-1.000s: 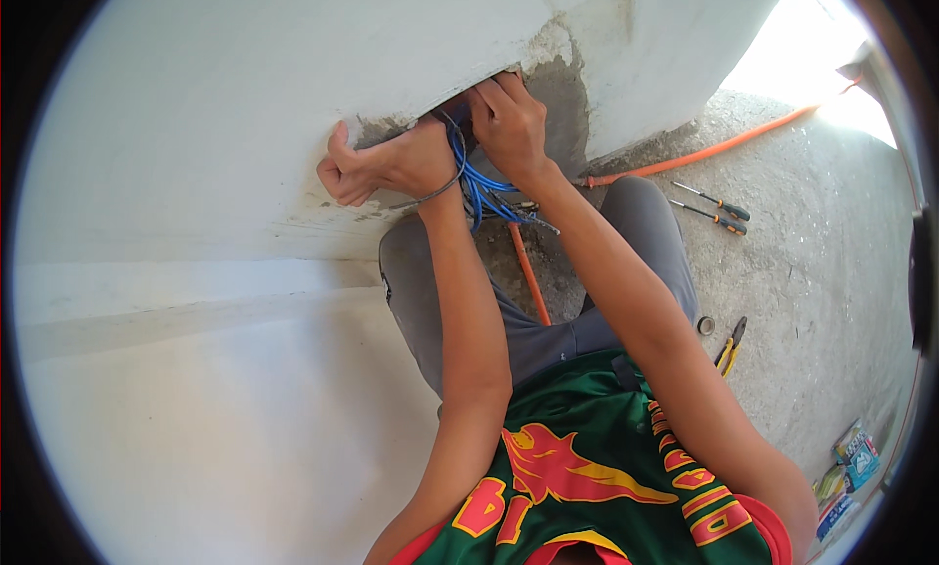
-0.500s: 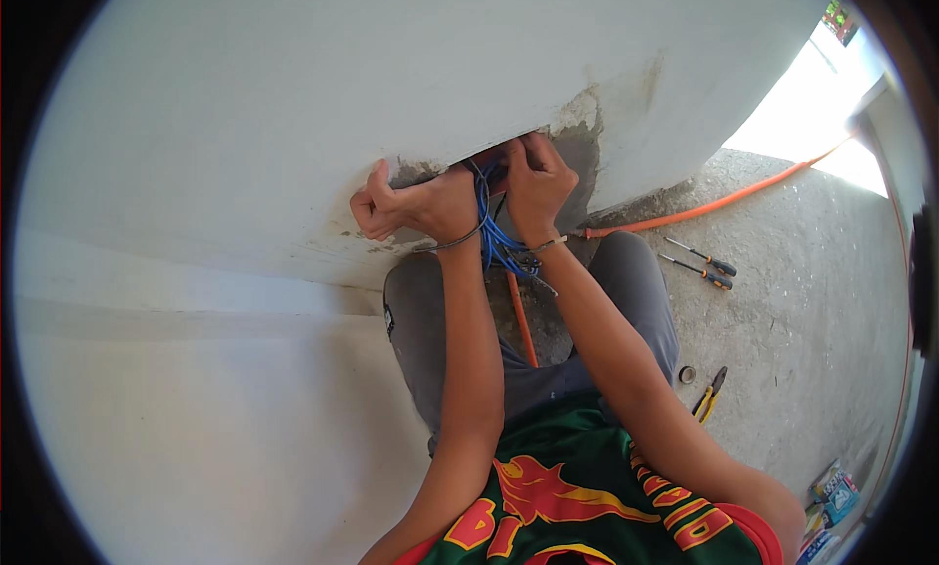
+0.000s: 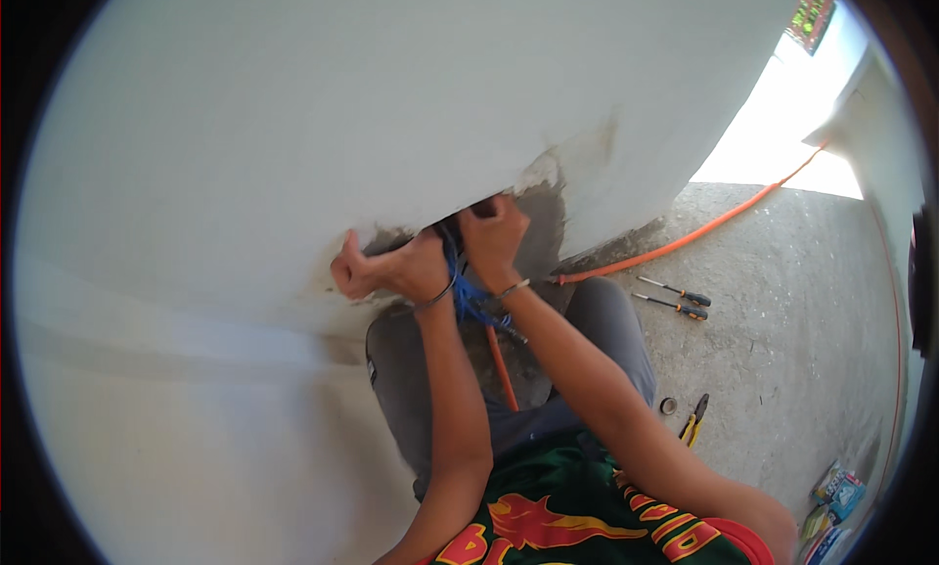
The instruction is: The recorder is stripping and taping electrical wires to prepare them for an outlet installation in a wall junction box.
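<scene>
My left hand (image 3: 391, 270) is against the lower wall beside a rough opening (image 3: 479, 209). Its thumb stands up apart from the bent fingers, and I see nothing held in it. At the opening's right end, my right hand (image 3: 496, 234) has its fingers curled together at the edge; whatever they grip is hidden inside. A bundle of blue wires (image 3: 469, 299) hangs out of the hole between my wrists, with a few dark strands among it. Below the wires, an orange corrugated conduit (image 3: 501, 371) runs between my knees.
Patched grey cement (image 3: 545, 218) surrounds the opening. On the concrete floor to the right lie two screwdrivers (image 3: 675, 299), yellow-handled pliers (image 3: 695, 420) and a small round roll (image 3: 668, 406). A long orange conduit (image 3: 685, 240) crosses toward the bright doorway. Colourful packages (image 3: 839, 492) sit at far right.
The view has shifted, so the wall opening and both hands appear lower and farther left. My right fingers have curled tighter at the opening's edge; my left hand keeps its pose.
</scene>
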A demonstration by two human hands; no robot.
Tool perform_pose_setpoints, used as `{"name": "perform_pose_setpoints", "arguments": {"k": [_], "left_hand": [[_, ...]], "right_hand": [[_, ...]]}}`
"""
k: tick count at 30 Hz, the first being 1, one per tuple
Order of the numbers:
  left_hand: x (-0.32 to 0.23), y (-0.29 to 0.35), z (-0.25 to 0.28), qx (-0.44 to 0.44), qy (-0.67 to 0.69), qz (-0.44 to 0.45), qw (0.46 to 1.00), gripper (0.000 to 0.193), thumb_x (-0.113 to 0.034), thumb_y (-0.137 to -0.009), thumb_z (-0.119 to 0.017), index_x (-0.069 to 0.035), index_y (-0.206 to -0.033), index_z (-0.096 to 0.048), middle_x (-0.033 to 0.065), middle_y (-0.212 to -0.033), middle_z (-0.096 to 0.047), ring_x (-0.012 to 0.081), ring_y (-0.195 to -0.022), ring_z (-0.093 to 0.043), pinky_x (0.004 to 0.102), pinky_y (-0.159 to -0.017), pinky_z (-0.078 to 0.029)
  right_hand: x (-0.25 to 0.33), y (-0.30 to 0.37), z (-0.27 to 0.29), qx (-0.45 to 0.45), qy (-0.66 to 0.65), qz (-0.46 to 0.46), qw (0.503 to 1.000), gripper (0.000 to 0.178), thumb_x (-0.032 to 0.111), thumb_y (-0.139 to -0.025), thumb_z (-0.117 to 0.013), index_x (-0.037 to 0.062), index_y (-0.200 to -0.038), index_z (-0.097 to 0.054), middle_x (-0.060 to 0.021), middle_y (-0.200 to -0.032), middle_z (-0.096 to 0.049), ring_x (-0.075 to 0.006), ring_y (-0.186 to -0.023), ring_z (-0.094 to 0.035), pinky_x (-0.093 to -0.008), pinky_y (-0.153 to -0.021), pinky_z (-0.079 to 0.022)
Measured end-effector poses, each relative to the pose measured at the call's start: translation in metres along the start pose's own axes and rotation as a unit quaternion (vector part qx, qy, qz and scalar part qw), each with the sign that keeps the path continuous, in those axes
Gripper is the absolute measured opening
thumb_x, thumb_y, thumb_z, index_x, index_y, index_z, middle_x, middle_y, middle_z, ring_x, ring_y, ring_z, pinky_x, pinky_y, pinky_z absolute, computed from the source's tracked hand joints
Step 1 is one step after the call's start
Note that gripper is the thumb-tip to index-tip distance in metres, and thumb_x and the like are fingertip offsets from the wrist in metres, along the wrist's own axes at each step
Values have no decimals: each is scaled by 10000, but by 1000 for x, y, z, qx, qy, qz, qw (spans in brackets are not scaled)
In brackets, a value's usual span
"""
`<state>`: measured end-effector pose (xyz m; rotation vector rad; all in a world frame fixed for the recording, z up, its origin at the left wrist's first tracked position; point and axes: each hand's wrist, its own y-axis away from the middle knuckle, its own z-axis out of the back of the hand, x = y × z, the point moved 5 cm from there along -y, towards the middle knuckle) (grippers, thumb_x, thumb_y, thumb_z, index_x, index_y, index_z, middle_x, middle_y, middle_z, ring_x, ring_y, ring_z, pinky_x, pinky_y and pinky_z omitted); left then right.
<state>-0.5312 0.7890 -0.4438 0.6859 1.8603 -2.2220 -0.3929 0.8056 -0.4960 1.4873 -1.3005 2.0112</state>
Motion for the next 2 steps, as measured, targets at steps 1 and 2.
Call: {"name": "perform_pose_setpoints", "arguments": {"k": [1, 2], "left_hand": [[-5, 8, -5, -7, 9, 9, 1000, 919, -430, -636, -947, -100, -1286, -388, 183, -1190, -357, 338, -1176, -324, 482, -953, -269], [-38, 14, -27, -9, 51, 25, 998, 919, -430, -636, -947, -100, -1286, -388, 183, -1190, -357, 338, -1176, -324, 482, -953, -269]], "right_hand": [[-3, -5, 5, -24, -33, 31, 999, 354, 166, -740, -844, 14, -1037, -727, -164, -924, -742, -340, -824, -744, -362, -716, -583], [20, -10, 6, -67, -9, 151, 986, 515, 193, -771, -833, 28, -1235, -684, -170, -1089, -739, -293, -1022, -729, -311, -896, -562]]}}
